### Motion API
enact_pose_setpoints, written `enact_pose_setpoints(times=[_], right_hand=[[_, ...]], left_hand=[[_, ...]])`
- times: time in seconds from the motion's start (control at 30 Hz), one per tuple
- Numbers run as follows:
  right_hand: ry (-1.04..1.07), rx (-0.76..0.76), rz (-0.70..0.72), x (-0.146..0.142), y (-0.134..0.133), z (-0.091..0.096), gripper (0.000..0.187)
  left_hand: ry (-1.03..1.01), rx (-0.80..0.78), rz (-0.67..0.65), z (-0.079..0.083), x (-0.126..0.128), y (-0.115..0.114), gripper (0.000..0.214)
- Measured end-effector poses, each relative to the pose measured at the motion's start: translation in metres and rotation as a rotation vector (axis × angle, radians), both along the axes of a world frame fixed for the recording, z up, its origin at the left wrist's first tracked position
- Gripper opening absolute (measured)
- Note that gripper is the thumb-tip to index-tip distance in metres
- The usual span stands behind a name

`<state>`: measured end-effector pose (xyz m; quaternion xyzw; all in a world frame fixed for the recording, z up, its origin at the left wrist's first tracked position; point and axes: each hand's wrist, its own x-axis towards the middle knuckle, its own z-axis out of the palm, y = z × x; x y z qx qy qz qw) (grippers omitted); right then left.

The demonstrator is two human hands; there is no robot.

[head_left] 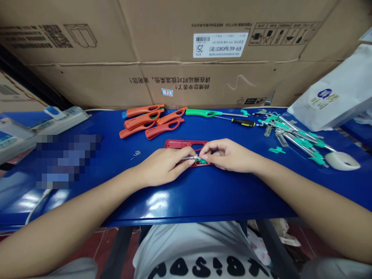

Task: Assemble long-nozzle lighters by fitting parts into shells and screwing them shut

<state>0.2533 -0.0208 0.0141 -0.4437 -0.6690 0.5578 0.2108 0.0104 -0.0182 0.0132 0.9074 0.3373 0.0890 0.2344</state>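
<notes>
A red plastic lighter shell (181, 144) lies flat on the blue table (203, 193) in front of me. My left hand (162, 166) and my right hand (228, 155) meet over its near edge. Both pinch a thin metal tube with a green plastic end (197, 158), holding it against the shell. The fingers of both hands are closed around this small part.
Several orange lighter shells (145, 122) lie behind my hands, with a green one (203, 113) and a screwdriver (242, 122) to their right. A pile of metal tubes with green parts (296, 135) sits at right, near a white bag (334, 97). Cardboard boxes (174, 50) wall off the back.
</notes>
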Motion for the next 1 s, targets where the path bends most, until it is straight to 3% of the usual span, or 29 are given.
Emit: enact_pose_setpoints(times=[0.67, 1.0], right_hand=[[-0.035, 0.0, 0.012, 0.001, 0.0, 0.001, 0.03], [0.02, 0.072, 0.02, 0.001, 0.004, -0.009, 0.024]], left_hand=[[-0.044, -0.041, 0.015, 0.003, 0.0, 0.0, 0.025], [-0.042, -0.02, -0.001, -0.001, 0.0, -0.001, 0.026]])
